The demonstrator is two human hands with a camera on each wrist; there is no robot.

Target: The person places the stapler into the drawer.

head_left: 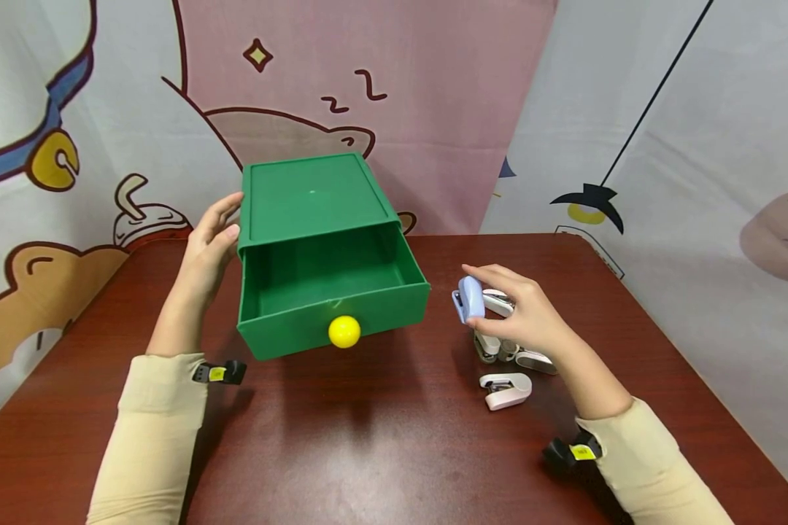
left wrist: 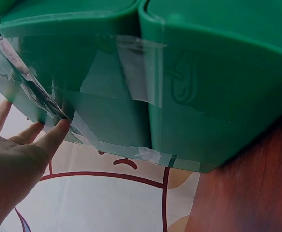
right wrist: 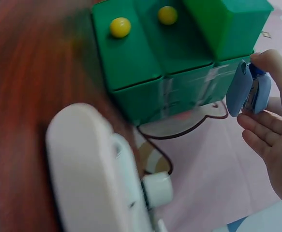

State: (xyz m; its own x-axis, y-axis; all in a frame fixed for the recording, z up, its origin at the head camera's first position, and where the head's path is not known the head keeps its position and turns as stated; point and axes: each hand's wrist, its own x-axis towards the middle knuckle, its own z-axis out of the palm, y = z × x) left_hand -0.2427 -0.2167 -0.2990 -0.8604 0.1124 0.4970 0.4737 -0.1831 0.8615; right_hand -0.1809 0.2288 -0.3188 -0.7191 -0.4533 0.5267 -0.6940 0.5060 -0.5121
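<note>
A green drawer unit [head_left: 311,193] stands left of centre, its top drawer [head_left: 289,329] pulled out. That drawer has a yellow knob [head_left: 344,332], and nothing shows inside it. My left hand [head_left: 211,251] is at the unit's left side; in the left wrist view, the extended fingers of this hand [left wrist: 22,154] touch the taped side wall. To the right of the drawer, my right hand [head_left: 528,310] pinches a small light-blue stapler [head_left: 473,297] between thumb and fingers, above the table. The right wrist view shows the same blue stapler [right wrist: 239,89] from another side.
Several pale mini staplers lie on the brown table [head_left: 381,452] below and around my right hand, one white-pink stapler [head_left: 508,391] nearest me. Two lower drawers with yellow knobs [right wrist: 120,27] show in the right wrist view. A printed curtain [head_left: 446,109] hangs behind.
</note>
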